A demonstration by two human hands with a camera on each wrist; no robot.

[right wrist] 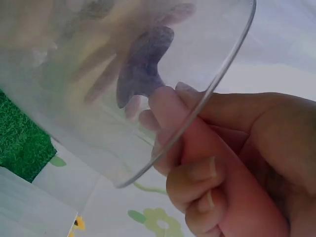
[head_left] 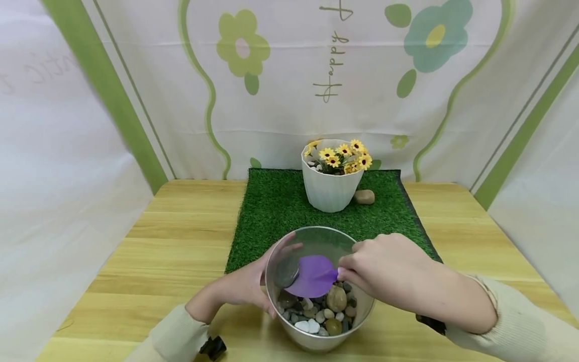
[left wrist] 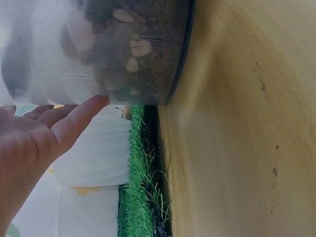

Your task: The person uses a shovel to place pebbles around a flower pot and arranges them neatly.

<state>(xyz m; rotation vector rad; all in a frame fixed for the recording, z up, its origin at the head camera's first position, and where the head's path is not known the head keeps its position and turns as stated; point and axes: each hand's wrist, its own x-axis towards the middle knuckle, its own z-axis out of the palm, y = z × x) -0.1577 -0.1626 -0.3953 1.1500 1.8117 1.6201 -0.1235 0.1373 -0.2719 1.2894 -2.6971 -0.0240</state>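
Note:
A purple-bladed trowel is tilted inside a clear container, its blade above the mixed pebbles. My right hand grips its handle at the container's right rim. The handle looks smooth and pinkish in the right wrist view, and my fingers are wrapped round it. A dark, rounded, stone-like thing shows at the blade's left edge; whether it rests on the blade I cannot tell. My left hand holds the container's left side, fingers at the far wall and thumb at the near one.
Behind the container, a white pot with yellow artificial flowers stands on a green turf mat. A brown stone lies beside the pot. Wooden tabletop surrounds the mat, and a printed curtain hangs behind.

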